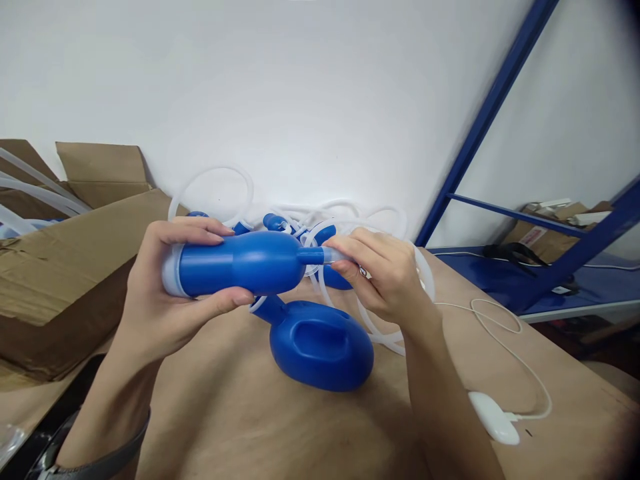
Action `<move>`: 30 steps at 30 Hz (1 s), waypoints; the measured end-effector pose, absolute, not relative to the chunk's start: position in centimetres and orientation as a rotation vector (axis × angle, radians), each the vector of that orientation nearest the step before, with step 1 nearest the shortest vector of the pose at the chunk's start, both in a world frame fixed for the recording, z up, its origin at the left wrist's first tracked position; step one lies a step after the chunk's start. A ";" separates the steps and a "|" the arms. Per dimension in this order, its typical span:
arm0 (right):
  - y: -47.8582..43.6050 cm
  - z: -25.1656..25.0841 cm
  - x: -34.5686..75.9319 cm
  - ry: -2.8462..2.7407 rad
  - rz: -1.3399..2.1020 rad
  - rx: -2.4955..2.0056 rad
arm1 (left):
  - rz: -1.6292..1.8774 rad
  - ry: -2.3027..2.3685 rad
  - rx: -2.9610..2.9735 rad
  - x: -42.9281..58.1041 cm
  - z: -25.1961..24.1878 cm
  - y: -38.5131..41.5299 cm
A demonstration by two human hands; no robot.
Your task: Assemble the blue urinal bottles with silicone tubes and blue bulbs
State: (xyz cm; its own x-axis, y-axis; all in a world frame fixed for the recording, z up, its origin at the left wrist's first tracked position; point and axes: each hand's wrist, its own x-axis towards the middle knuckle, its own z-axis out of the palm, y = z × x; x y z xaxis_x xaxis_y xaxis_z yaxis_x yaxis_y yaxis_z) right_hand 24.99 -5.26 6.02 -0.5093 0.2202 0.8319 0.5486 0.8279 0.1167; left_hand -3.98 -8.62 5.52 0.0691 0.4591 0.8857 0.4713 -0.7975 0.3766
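Note:
A blue bottle-shaped part (250, 262) with a whitish cap at its left end lies sideways in the air. My left hand (167, 287) is wrapped round its capped end. At its narrow right spout, my right hand (380, 270) pinches the end of a clear tube (331, 255), which meets the spout. Below them a blue jug-like container (323, 347) with a moulded handle recess rests on the table, its neck pointing to the upper left.
Coiled clear tubes (395, 213) and several blue parts lie behind my hands by the wall. An open cardboard box (75, 260) with tubes stands left. At right are a white corded device (494, 417) and a blue metal rack (480, 127).

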 end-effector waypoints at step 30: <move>-6.2 6.1 25.1 -2.111 0.056 -0.355 | -1.488 -0.892 -2.073 -3.6 6.1 -10.7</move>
